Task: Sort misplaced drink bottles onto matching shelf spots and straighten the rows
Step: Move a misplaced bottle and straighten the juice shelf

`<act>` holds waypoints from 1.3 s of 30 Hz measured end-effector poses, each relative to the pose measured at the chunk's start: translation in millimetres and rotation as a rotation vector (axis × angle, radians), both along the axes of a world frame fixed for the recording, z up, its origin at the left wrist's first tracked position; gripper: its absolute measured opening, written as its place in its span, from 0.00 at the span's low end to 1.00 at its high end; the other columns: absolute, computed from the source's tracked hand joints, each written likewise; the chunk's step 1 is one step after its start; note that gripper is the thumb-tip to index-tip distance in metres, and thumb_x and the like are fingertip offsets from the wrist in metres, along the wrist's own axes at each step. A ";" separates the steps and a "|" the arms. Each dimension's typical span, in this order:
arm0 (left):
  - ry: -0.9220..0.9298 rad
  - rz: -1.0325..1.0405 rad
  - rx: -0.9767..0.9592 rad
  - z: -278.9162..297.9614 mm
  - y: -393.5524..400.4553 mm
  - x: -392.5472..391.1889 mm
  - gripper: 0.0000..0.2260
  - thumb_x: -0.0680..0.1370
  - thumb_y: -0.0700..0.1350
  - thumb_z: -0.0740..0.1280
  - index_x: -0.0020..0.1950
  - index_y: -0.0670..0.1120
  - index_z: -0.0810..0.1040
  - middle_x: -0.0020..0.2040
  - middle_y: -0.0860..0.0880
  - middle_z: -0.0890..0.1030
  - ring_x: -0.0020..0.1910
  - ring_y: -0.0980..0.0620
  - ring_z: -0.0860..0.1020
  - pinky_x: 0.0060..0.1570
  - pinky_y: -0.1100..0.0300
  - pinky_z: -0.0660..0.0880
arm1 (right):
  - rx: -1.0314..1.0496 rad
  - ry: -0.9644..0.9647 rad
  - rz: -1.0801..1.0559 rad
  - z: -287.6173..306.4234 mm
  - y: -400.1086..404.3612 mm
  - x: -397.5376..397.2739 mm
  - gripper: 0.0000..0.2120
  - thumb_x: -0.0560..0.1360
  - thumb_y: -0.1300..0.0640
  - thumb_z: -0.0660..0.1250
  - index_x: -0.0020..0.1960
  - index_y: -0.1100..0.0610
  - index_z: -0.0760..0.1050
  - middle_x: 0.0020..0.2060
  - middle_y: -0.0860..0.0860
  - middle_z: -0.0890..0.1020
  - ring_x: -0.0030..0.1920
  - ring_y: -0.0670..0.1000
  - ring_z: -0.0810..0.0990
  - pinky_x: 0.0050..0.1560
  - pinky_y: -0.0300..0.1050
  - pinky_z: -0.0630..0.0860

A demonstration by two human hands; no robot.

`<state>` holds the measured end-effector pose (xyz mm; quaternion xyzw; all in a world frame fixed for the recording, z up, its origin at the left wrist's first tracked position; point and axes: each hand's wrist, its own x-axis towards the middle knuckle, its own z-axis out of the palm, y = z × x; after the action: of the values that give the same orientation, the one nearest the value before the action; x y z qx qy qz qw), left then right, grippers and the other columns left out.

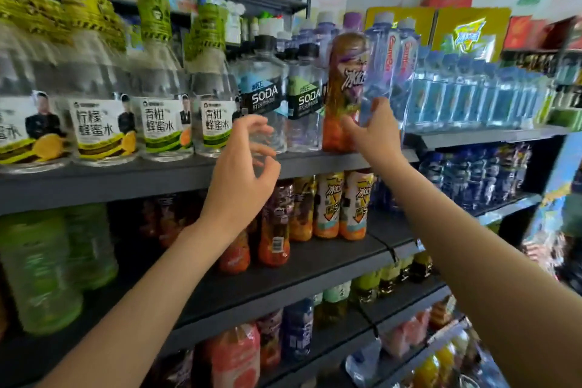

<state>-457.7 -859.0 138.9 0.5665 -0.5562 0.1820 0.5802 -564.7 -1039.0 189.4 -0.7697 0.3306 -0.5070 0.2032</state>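
An iced-tea bottle with a brown and orange label stands on the top shelf between the clear soda bottles and the blue water bottles. My right hand grips a blue water bottle at its lower part, right beside the iced-tea bottle. My left hand hovers with loosely curled fingers in front of the left soda bottle and holds nothing. A second soda bottle stands next to it. Matching iced-tea bottles stand on the shelf below.
Honey-water bottles with yellow-green caps fill the top shelf's left. Shrink-wrapped blue water packs sit on the right shelf. Green bottles stand at lower left, mixed coloured drinks on the bottom shelves.
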 end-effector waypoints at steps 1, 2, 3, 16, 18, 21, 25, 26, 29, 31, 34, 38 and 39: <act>-0.002 0.006 -0.015 4.0 -7.3 2.4 0.17 0.76 0.34 0.62 0.59 0.51 0.63 0.53 0.59 0.71 0.46 0.60 0.77 0.44 0.72 0.71 | -0.035 0.007 -0.036 3.9 -8.7 4.6 0.33 0.75 0.47 0.66 0.72 0.63 0.58 0.69 0.59 0.65 0.66 0.59 0.69 0.64 0.50 0.67; -0.003 0.015 -0.026 7.8 -14.5 4.7 0.16 0.77 0.34 0.62 0.59 0.50 0.63 0.52 0.59 0.70 0.45 0.60 0.77 0.43 0.71 0.72 | -0.078 0.025 -0.078 7.4 -15.5 7.8 0.34 0.76 0.46 0.65 0.73 0.62 0.57 0.70 0.59 0.62 0.66 0.60 0.69 0.62 0.50 0.67; 0.004 0.025 -0.034 11.4 -21.3 5.7 0.15 0.77 0.35 0.62 0.58 0.50 0.63 0.51 0.60 0.70 0.44 0.60 0.77 0.42 0.71 0.72 | -0.138 0.061 -0.125 10.1 -20.5 10.1 0.34 0.76 0.45 0.65 0.73 0.62 0.56 0.71 0.59 0.60 0.65 0.60 0.70 0.60 0.50 0.69; -0.096 0.320 -0.185 10.7 -72.7 -27.8 0.13 0.75 0.34 0.60 0.56 0.47 0.67 0.50 0.51 0.74 0.43 0.59 0.77 0.42 0.71 0.71 | -0.137 -0.237 0.221 11.8 -48.2 13.0 0.33 0.70 0.48 0.71 0.67 0.58 0.60 0.45 0.49 0.77 0.48 0.53 0.77 0.45 0.45 0.72; -0.151 0.385 -0.224 -5.0 -70.7 -39.5 0.13 0.74 0.33 0.60 0.54 0.48 0.68 0.47 0.51 0.75 0.41 0.59 0.77 0.43 0.72 0.70 | -0.123 -0.364 0.337 0.1 -49.6 -6.3 0.32 0.69 0.50 0.72 0.66 0.58 0.62 0.43 0.46 0.75 0.46 0.47 0.76 0.46 0.34 0.72; -0.094 0.440 -0.249 -45.5 -69.4 -54.9 0.09 0.75 0.36 0.59 0.51 0.48 0.69 0.44 0.55 0.75 0.41 0.61 0.76 0.45 0.71 0.70 | -0.146 -0.445 0.566 -27.0 -55.3 -39.1 0.28 0.67 0.49 0.74 0.60 0.61 0.69 0.50 0.49 0.78 0.51 0.44 0.77 0.53 0.32 0.72; 0.050 0.522 -0.204 -92.9 -72.5 -63.2 0.06 0.75 0.39 0.58 0.48 0.46 0.71 0.42 0.53 0.74 0.41 0.58 0.75 0.44 0.68 0.71 | -0.168 -0.321 0.823 -83.3 -49.5 -72.6 0.23 0.63 0.48 0.76 0.52 0.59 0.75 0.48 0.44 0.79 0.53 0.35 0.77 0.52 0.31 0.73; 0.086 0.556 -0.186 -102.5 -70.8 -63.4 0.06 0.74 0.40 0.58 0.48 0.47 0.71 0.42 0.54 0.74 0.41 0.59 0.75 0.44 0.69 0.71 | -0.137 -0.277 0.874 -100.1 -45.4 -76.4 0.25 0.62 0.48 0.76 0.53 0.57 0.74 0.49 0.43 0.78 0.54 0.33 0.76 0.53 0.30 0.72; 0.252 0.691 -0.142 -129.8 -59.2 -54.2 0.08 0.73 0.37 0.62 0.49 0.48 0.71 0.43 0.54 0.74 0.42 0.61 0.74 0.42 0.73 0.69 | -0.113 -0.078 0.891 -139.4 -41.6 -72.4 0.29 0.61 0.43 0.75 0.56 0.58 0.75 0.50 0.49 0.79 0.54 0.42 0.77 0.55 0.30 0.71; 0.388 0.761 -0.035 -144.6 -48.7 -41.2 0.13 0.74 0.35 0.67 0.53 0.48 0.69 0.47 0.50 0.73 0.45 0.56 0.74 0.41 0.70 0.71 | -0.141 0.026 0.861 -157.1 -44.1 -59.1 0.27 0.62 0.50 0.78 0.55 0.58 0.73 0.49 0.54 0.77 0.51 0.41 0.75 0.51 0.23 0.68; 0.452 0.837 0.125 -155.1 -36.5 -24.7 0.19 0.73 0.40 0.70 0.61 0.44 0.68 0.56 0.47 0.69 0.52 0.51 0.73 0.46 0.60 0.73 | -0.099 0.052 0.832 -174.6 -41.1 -37.5 0.28 0.63 0.53 0.79 0.57 0.53 0.68 0.49 0.54 0.75 0.49 0.38 0.72 0.48 0.21 0.66; 0.461 0.837 0.228 -151.8 -34.4 -6.3 0.25 0.73 0.45 0.71 0.66 0.44 0.66 0.61 0.46 0.69 0.55 0.52 0.73 0.52 0.57 0.74 | -0.039 0.111 0.744 -189.2 -34.1 -6.5 0.27 0.64 0.54 0.78 0.56 0.57 0.69 0.48 0.51 0.74 0.49 0.45 0.74 0.45 0.22 0.67; 0.481 0.831 0.255 -150.6 -35.2 -0.8 0.26 0.72 0.46 0.72 0.67 0.45 0.65 0.62 0.46 0.69 0.57 0.50 0.73 0.55 0.54 0.74 | -0.037 0.125 0.714 -191.6 -31.1 -0.5 0.26 0.64 0.54 0.78 0.56 0.59 0.69 0.47 0.50 0.73 0.49 0.46 0.74 0.45 0.23 0.67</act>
<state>-458.5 -894.3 -11.7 0.8327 -0.1515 0.1927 0.4964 -565.2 -1070.1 -2.2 -0.8698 0.0435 -0.3617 0.3328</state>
